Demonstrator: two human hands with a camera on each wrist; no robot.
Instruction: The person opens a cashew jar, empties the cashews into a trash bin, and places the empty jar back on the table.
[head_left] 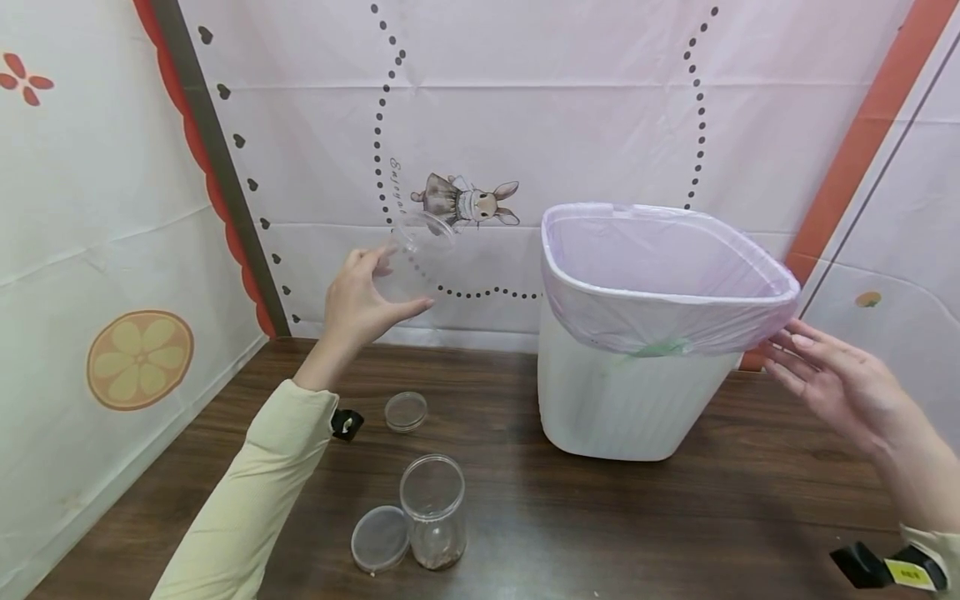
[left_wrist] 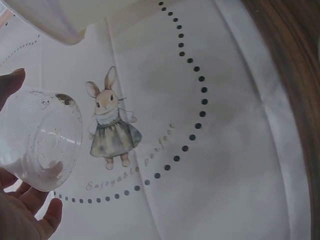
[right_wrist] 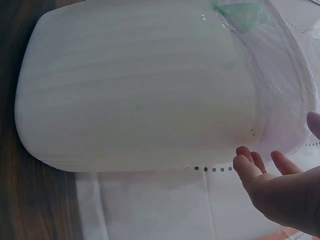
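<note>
Two jars are in play: our left hand (head_left: 360, 304) grips one clear jar (head_left: 411, 260), tilted and almost empty, left of the lined bin (head_left: 630, 400). Our right hand (head_left: 840, 385), fingers straight, touches the bin's rim. The second jar (head_left: 433, 512), with residue inside, waits on the table (head_left: 675, 517).

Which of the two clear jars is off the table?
The clear jar gripped in the left hand, raised and tipped before the wall. The other jar stands upright on the table, next to a loose lid.
</note>
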